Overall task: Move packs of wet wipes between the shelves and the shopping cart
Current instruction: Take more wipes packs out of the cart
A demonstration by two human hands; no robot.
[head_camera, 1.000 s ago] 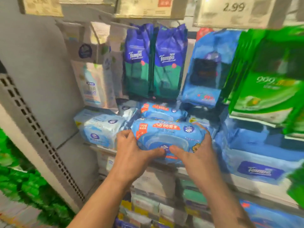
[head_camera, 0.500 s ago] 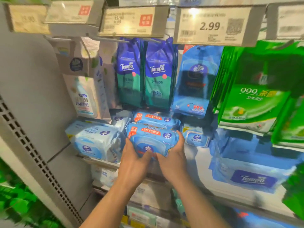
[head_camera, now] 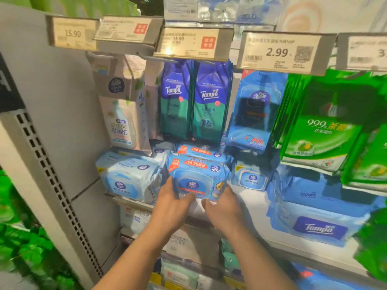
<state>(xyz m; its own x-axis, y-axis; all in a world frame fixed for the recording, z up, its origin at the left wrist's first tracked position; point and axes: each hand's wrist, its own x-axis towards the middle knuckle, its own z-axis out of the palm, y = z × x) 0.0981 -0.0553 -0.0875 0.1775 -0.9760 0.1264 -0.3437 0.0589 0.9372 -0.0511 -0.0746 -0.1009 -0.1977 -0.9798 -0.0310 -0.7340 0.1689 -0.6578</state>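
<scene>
**Head view: both hands on a blue wipes pack at the shelf**

Your left hand [head_camera: 173,203] and right hand [head_camera: 225,206] grip the soft blue plastic pack of wet wipes with an oval lid [head_camera: 196,178] from either side. It sits on the white shelf [head_camera: 251,204], on top of a matching pack [head_camera: 202,149], beside pale blue packs [head_camera: 127,176].

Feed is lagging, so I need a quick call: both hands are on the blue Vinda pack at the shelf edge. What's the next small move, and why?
Probably ease the Vinda pack a little further back onto the shelf, then let go. The left hand and right hand hold its near corners, its front edge sits near the shelf lip, and a matching pack lies right behind it.
</scene>
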